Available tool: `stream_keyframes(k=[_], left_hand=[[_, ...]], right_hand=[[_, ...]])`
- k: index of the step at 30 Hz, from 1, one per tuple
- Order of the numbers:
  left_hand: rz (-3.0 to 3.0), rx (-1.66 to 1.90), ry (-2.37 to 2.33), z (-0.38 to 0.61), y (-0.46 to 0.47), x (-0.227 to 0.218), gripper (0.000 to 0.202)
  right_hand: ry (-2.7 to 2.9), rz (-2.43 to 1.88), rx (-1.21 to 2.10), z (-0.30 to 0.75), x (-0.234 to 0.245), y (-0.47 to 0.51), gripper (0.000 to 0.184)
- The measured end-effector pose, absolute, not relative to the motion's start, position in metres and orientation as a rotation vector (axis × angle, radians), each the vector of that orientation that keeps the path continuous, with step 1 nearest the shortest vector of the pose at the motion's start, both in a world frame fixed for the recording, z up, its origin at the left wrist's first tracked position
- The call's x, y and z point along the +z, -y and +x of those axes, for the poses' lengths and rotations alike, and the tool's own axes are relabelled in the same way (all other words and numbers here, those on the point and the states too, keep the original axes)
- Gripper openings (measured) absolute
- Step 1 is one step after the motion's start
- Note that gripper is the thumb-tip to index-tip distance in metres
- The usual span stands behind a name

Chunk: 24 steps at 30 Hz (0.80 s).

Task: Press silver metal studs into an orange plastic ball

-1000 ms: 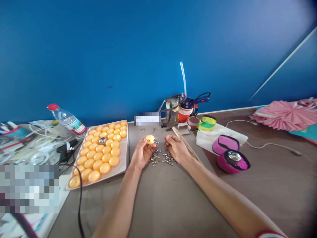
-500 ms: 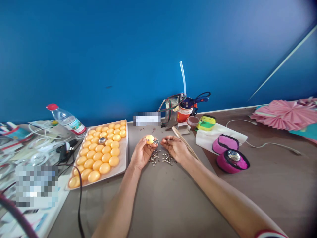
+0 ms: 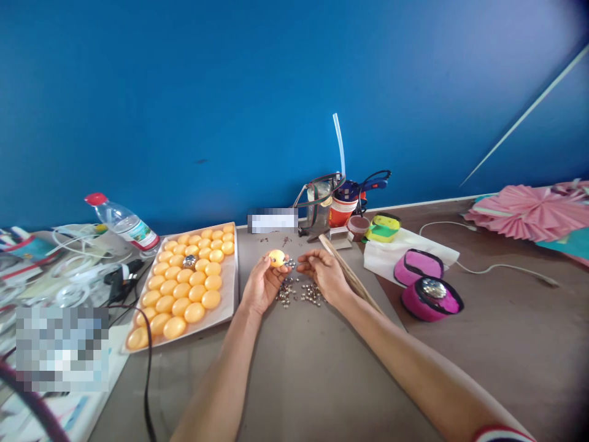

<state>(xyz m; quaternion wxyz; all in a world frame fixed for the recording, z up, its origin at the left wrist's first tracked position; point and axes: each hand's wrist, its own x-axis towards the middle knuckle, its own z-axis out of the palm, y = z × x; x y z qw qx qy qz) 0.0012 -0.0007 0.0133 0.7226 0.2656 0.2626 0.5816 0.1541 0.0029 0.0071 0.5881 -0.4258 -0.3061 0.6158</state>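
Observation:
My left hand (image 3: 264, 282) is closed around an orange ball that looks like a ping-pong ball (image 3: 277, 258), with a dark spot at its left end. Small shiny metal pieces (image 3: 289, 263) show at the ball's right side, by my left fingertips. Just to the right, my right hand (image 3: 324, 270) has its fingers curled together in a pinch; whatever is between the tips is too small to make out. Under the hands lie two loose heaps of small silvery bead-like pieces, a left heap (image 3: 286, 296) and a right heap (image 3: 311, 295).
Left stands a shallow white tray (image 3: 230, 310) of orange balls with one silvery piece (image 3: 189, 261) among them. A bottle (image 3: 133, 230) and tangled cables are beyond it. Rightward lie a wooden stick (image 3: 352, 279), magenta bands (image 3: 432, 301) and a pink paper fan (image 3: 529, 212). An orange cup (image 3: 343, 212) stands behind.
My right hand has shifted very slightly left, its fingertips a little nearer the ball. My left hand keeps its hold on the ball, almost still.

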Motion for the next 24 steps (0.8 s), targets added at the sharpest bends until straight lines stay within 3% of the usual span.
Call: stream_keyframes(k=[11,17,24], left_hand=[[0.583,1.278,-0.587,0.001,0.0,0.012,0.022],[0.591,1.282,-0.578,0.001,0.001,0.012,0.02],[0.6,1.274,-0.606,0.002,0.001,0.014,0.021]], right_hand=[[0.586,-0.811,1.508,0.156,0.007,-0.006,0.019],[0.602,-0.884,1.547,0.155,0.007,-0.005,0.012],[0.727,-0.88,1.572,0.156,0.016,0.001,0.026]])
